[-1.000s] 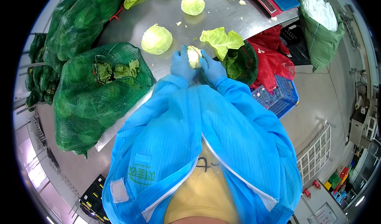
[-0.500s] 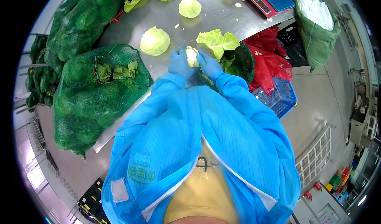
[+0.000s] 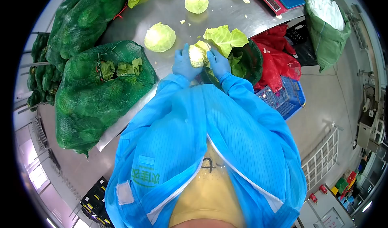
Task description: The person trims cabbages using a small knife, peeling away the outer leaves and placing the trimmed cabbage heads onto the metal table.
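Observation:
Between my two blue-gloved hands is a small pale cabbage (image 3: pixel 197 56), just over the near edge of the steel table. My left hand (image 3: pixel 185 64) wraps its left side. My right hand (image 3: pixel 218 64) is closed at its right side, the fingertips on a pale leaf part. A loose green leaf (image 3: pixel 224 39) lies just beyond my right hand, over the rim of a dark green tub (image 3: pixel 254 62) with leaves in it. One cabbage (image 3: pixel 160 37) sits on the table to the upper left, another (image 3: pixel 196 3) farther back.
Green net sacks of cabbages (image 3: pixel 101 94) stand at the left. A red and blue scale (image 3: pixel 279 0) is at the table's back right. Red netting (image 3: pixel 275 64), a blue crate (image 3: pixel 285 98) and a green sack (image 3: pixel 329 38) are to the right. Small scraps dot the table.
The cabbage between my hands has turned, and more of its pale surface shows. My right hand has shifted slightly to the right. The camera view has moved a little.

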A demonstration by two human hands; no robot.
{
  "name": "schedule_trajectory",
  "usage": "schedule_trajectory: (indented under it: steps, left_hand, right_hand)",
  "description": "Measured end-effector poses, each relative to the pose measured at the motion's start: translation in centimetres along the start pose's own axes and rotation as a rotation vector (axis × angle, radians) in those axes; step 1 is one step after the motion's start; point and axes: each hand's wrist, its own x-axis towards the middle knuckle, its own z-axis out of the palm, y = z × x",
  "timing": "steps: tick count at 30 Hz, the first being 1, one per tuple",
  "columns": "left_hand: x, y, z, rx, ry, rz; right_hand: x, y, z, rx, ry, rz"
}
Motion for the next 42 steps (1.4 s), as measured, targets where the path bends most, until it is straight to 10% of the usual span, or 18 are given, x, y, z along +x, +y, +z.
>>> schedule_trajectory:
  steps: [9,20,31,42]
  left_hand:
    - [-0.6,-1.4,0.3,-0.156,0.059,0.086]
    - [-0.8,-2.5,1.5,-0.29,0.142,0.04]
    - [0.3,-3.4,1.7,-0.367,0.164,-0.087]
    - [1.1,-8.4,3.0,-1.15,0.093,-0.288]
  right_hand:
    - [0.8,-2.5,0.3,-0.322,0.015,-0.141]
    - [-0.2,-0.7,4.0,0.664,0.275,0.124]
    - [-2.8,-2.1,2.5,0.174,0.178,-0.27]
    - [-0.4,5.2,0.3,0.388,0.365,0.131]
